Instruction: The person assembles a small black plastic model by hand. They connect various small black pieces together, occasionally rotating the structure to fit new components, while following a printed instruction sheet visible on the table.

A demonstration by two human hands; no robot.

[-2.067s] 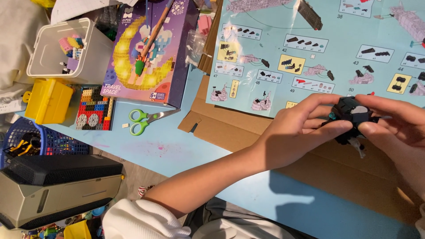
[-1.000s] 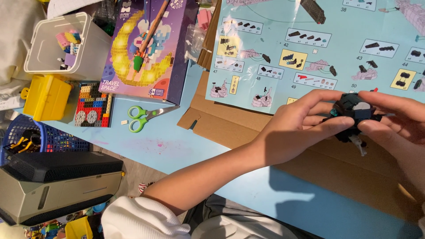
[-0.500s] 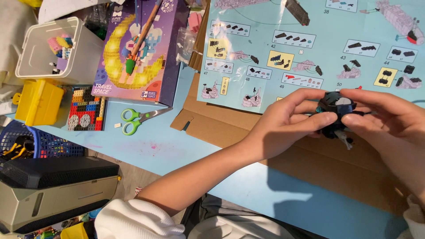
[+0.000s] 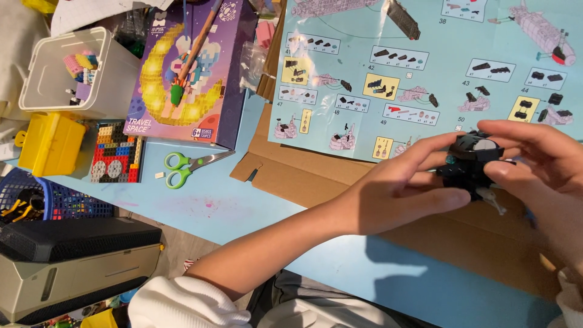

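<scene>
While the left hand (image 4: pixel 398 194) pinches the black brick model (image 4: pixel 470 165), the right hand (image 4: pixel 537 167) clamps it too (over the cardboard (image 4: pixel 316 176)).

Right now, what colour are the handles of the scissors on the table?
Green. The scissors lie on the light blue table, clearest in the head view.

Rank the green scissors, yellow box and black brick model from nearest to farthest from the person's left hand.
1. Black brick model, touching the left hand, at its fingertips.
2. Green scissors, on the blue table, further left.
3. Yellow box, by the far left edge.
</scene>
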